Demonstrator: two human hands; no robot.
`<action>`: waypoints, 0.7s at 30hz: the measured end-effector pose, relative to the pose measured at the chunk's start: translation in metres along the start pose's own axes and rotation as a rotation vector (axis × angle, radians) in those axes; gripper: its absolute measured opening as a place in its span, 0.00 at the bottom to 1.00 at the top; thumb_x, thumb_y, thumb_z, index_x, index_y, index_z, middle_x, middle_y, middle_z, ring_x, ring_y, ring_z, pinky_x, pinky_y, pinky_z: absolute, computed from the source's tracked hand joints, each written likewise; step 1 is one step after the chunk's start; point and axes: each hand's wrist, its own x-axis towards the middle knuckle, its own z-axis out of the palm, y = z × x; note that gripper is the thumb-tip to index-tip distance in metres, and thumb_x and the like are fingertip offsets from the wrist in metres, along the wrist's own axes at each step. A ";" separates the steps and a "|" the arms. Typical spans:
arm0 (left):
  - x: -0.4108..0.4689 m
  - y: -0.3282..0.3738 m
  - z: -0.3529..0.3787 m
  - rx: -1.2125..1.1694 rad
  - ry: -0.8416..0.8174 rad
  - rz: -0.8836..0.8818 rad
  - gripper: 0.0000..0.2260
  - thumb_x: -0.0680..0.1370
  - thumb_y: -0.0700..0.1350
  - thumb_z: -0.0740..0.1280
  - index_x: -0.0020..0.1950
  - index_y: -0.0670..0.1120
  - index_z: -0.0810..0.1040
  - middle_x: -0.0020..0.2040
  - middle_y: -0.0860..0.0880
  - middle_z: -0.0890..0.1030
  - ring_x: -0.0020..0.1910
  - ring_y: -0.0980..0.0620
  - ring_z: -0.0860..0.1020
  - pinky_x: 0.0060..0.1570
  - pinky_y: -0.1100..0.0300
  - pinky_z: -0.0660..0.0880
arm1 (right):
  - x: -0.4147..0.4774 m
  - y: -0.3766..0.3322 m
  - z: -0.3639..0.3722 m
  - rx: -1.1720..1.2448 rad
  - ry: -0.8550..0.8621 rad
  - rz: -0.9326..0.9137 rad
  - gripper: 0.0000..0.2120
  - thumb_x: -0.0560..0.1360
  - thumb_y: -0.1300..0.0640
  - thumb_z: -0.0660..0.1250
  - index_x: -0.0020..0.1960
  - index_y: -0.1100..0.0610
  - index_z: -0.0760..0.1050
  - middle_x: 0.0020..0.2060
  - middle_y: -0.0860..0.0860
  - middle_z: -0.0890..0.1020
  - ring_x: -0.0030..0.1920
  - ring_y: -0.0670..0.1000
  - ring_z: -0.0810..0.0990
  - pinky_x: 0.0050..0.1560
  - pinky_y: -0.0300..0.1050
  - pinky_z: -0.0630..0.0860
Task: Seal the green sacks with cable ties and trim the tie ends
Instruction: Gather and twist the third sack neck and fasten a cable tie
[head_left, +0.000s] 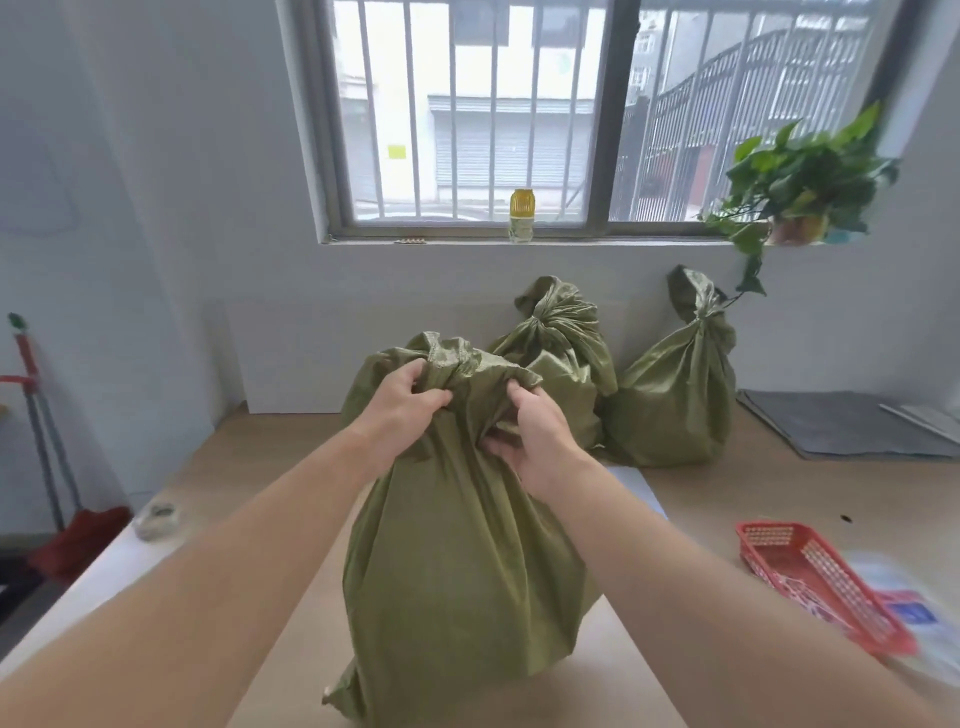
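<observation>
2 hands, left hand (402, 402) and right hand (535, 441), pinch the front sack's (457, 545) neck, gathering it; next it likely needs a cable tie.

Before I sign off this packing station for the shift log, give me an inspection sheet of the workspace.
Surface: tan table.
Job's things: front sack upright, mouth gathered, not yet tied; middle sack and right sack near the wall, necks cinched; ties and cutter not made out.
Clutter: red basket, contents blurred; plastic packet; grey mat; roundish grey object.
Hands: left hand and right hand both grip the front sack's gathered mouth.
Cables: nothing seen.
Surroundings: barred window; yellow bottle and plant on the sill; red broom at left.
</observation>
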 end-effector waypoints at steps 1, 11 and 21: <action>0.001 0.002 0.010 -0.006 -0.021 0.002 0.08 0.81 0.38 0.67 0.58 0.48 0.81 0.54 0.45 0.87 0.53 0.43 0.86 0.59 0.43 0.82 | 0.000 -0.005 -0.010 -0.008 0.009 0.000 0.08 0.86 0.53 0.61 0.59 0.51 0.79 0.52 0.50 0.85 0.59 0.60 0.84 0.50 0.54 0.85; 0.020 0.010 0.089 -0.047 -0.187 0.039 0.08 0.81 0.36 0.69 0.58 0.45 0.81 0.52 0.42 0.87 0.52 0.41 0.86 0.54 0.46 0.84 | 0.004 -0.044 -0.085 -0.020 0.167 -0.074 0.11 0.85 0.55 0.61 0.62 0.51 0.80 0.55 0.52 0.86 0.56 0.60 0.85 0.57 0.61 0.83; 0.027 -0.018 0.166 -0.045 -0.297 -0.085 0.12 0.77 0.40 0.76 0.58 0.41 0.80 0.54 0.43 0.87 0.52 0.44 0.86 0.55 0.49 0.82 | 0.020 -0.052 -0.193 -0.151 0.261 0.008 0.10 0.78 0.48 0.66 0.55 0.50 0.81 0.55 0.51 0.84 0.52 0.54 0.82 0.53 0.55 0.80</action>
